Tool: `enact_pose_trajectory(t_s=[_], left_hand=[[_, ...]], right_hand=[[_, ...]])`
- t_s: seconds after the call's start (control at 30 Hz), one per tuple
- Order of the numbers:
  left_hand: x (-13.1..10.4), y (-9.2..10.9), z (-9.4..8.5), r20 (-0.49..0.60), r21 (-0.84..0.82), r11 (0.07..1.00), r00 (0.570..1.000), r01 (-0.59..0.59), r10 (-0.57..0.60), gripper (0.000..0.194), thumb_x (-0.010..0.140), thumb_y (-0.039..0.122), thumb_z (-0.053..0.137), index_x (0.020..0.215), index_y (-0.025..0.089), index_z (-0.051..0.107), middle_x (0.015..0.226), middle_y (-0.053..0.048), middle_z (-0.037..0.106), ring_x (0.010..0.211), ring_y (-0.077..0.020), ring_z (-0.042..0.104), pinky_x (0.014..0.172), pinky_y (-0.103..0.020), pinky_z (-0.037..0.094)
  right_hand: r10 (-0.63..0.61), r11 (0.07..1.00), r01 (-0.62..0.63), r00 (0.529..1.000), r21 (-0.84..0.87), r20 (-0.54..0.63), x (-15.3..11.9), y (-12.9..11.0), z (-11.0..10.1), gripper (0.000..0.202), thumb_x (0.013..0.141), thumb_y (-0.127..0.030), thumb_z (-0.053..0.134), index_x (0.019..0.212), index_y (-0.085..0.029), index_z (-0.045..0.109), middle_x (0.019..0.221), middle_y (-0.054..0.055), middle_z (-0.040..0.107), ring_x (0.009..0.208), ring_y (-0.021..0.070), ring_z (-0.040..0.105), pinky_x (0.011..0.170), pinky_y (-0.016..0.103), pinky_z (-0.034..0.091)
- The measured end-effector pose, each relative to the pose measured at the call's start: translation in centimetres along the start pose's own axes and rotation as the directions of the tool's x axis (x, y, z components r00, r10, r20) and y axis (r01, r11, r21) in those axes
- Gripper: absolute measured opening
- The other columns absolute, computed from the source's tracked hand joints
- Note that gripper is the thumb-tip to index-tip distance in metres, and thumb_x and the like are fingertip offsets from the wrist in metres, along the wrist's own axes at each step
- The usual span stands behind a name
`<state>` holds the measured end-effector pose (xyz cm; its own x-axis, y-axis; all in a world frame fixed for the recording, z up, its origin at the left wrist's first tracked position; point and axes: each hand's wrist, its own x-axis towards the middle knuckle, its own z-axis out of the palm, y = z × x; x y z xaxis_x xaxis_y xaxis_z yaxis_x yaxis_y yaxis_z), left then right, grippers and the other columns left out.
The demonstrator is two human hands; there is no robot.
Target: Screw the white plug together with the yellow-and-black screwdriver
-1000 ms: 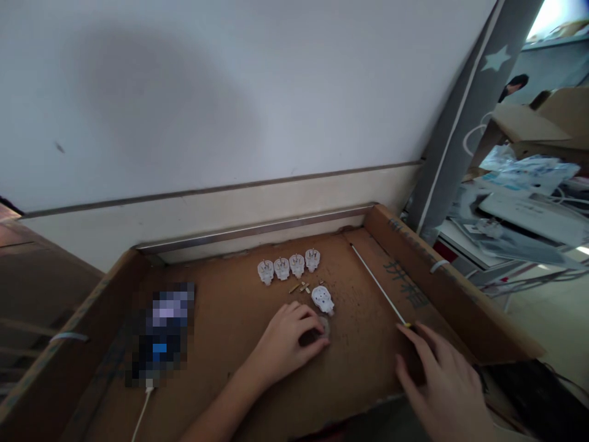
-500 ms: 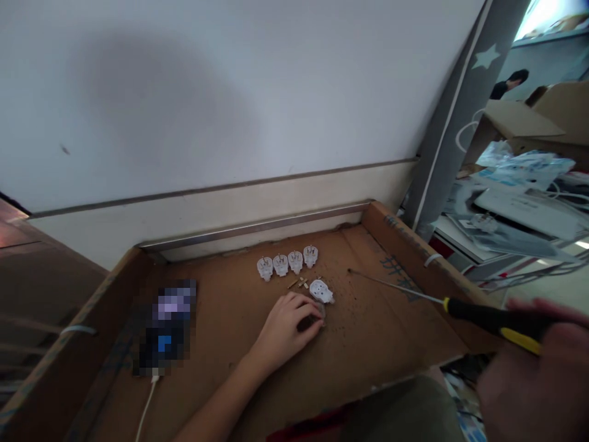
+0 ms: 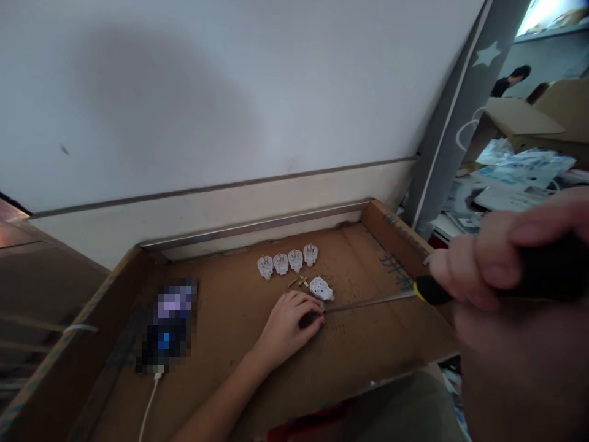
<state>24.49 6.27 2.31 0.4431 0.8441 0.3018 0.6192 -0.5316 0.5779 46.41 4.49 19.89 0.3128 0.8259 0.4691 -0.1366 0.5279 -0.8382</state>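
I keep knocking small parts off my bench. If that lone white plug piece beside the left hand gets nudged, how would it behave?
The white plug piece looks like thin moulded plastic, so probably light and stiff. It lies flat on the cardboard tray, so it would likely slide, not roll. The screwdriver shaft passes close beside it and could bump it.

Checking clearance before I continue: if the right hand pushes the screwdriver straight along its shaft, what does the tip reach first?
Probably the small part under the left hand, where the screwdriver tip already points; depth is unclear.
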Motion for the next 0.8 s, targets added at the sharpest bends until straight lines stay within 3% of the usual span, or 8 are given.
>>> enact_pose_trajectory(t_s=[0.13,0.4,0.57,0.63,0.7,0.8], left_hand=[[0.0,0.0,0.0,0.003,0.002,1.000,1.000,-0.001,0.001,0.010,0.084,0.025,0.060,0.093,0.025,0.065,0.101,-0.002,0.069,0.098,-0.0203,0.059,0.087,-0.040,0.044],[0.0,0.0,0.0,0.009,0.010,1.000,1.000,-0.002,0.002,0.010,0.084,0.025,0.060,0.092,0.025,0.065,0.100,-0.002,0.069,0.098,-0.0206,0.059,0.086,-0.039,0.045],[0.0,-0.1,0.0,0.016,0.016,1.000,1.000,0.002,-0.002,0.011,0.084,0.025,0.060,0.093,0.025,0.065,0.102,-0.002,0.069,0.099,-0.0203,0.059,0.087,-0.040,0.045],[-0.1,-0.2,0.1,0.020,0.017,1.000,1.000,0.000,0.000,0.011,0.085,0.026,0.060,0.094,0.025,0.065,0.102,-0.002,0.069,0.099,-0.0204,0.058,0.087,-0.040,0.045],[-0.1,-0.3,0.1,0.026,0.015,1.000,1.000,0.000,-0.001,0.011,0.086,0.028,0.059,0.094,0.025,0.065,0.102,-0.003,0.069,0.100,-0.0206,0.058,0.087,-0.040,0.046],[-0.2,-0.3,0.1,0.037,0.009,1.000,0.999,0.005,-0.005,0.011,0.087,0.029,0.058,0.094,0.025,0.065,0.103,-0.003,0.068,0.100,-0.0200,0.058,0.088,-0.039,0.046]], right_hand=[[0.030,0.992,-0.030,1.000,0.121,0.005,0.1,-0.6,2.8,0.023,0.086,-0.025,0.048,0.064,-0.019,0.042,0.047,-0.005,0.037,0.035,0.0068,0.032,0.034,0.023,0.026],[0.024,0.989,-0.023,1.000,0.147,-0.002,0.2,-0.2,3.1,0.025,0.083,-0.026,0.053,0.062,-0.018,0.042,0.045,-0.005,0.039,0.033,0.0063,0.033,0.032,0.021,0.024],[0.110,0.984,-0.108,0.994,0.143,-0.004,0.7,0.0,4.3,0.024,0.079,-0.030,0.058,0.067,-0.020,0.040,0.046,-0.006,0.041,0.033,0.0074,0.032,0.032,0.022,0.024],[0.057,0.992,-0.061,0.998,0.111,0.039,1.2,0.4,4.9,0.025,0.080,-0.034,0.061,0.075,-0.022,0.040,0.054,-0.007,0.048,0.036,0.0081,0.038,0.034,0.022,0.029],[-0.077,0.997,0.077,0.995,-0.005,0.069,1.7,0.7,5.4,0.032,0.080,-0.040,0.065,0.080,-0.022,0.039,0.064,-0.006,0.051,0.044,0.0085,0.046,0.040,0.022,0.039],[-0.196,0.949,0.241,0.956,-0.203,0.218,2.2,0.7,5.7,0.029,0.081,-0.041,0.065,0.079,-0.020,0.045,0.071,-0.004,0.052,0.059,0.0086,0.054,0.050,0.021,0.045]])
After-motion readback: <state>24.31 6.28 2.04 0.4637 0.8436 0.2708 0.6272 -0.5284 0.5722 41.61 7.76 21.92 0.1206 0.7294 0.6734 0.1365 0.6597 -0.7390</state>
